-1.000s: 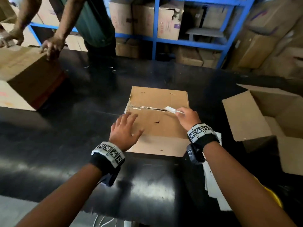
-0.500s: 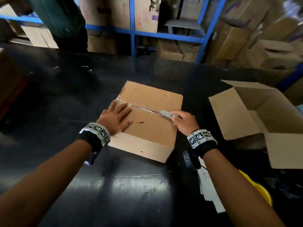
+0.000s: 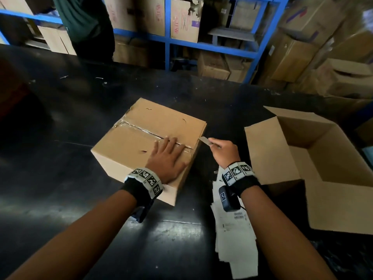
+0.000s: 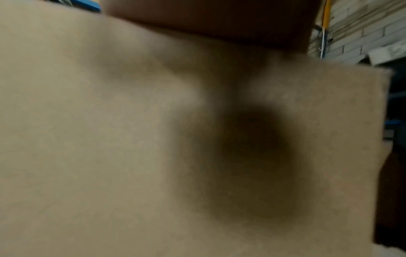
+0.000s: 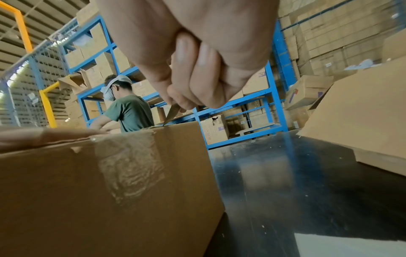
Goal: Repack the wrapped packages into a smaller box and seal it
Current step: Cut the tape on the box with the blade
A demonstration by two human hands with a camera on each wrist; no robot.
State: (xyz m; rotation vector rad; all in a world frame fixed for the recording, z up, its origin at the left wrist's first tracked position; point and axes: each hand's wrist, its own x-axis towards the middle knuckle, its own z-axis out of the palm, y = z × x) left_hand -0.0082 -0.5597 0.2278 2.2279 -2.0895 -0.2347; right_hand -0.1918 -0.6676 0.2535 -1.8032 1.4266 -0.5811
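A closed cardboard box point(image 3: 141, 134) with clear tape along its top seam sits mid-table. My left hand point(image 3: 167, 158) lies flat on its near right top, fingers straight, reaching the seam. My right hand point(image 3: 222, 149) is just off the box's right edge and grips a small blade point(image 3: 204, 140) whose tip points at the seam's right end. In the right wrist view the fingers point(image 5: 197, 73) curl round the blade point(image 5: 171, 114) above the taped box side point(image 5: 123, 173). The left wrist view shows only blurred cardboard point(image 4: 110, 139). An empty open box point(image 3: 314, 158) stands at the right.
White printed papers point(image 3: 234, 235) lie on the black table point(image 3: 60, 168) under my right forearm. A person in a green shirt point(image 3: 80, 21) stands at the far side. Blue shelving point(image 3: 167, 41) with cartons runs behind, and more cartons point(image 3: 333, 73) are stacked at the back right.
My right hand drew the blade rightward along the seam and off the box's right edge. My left hand shifted from the box's left part to its right near the seam.
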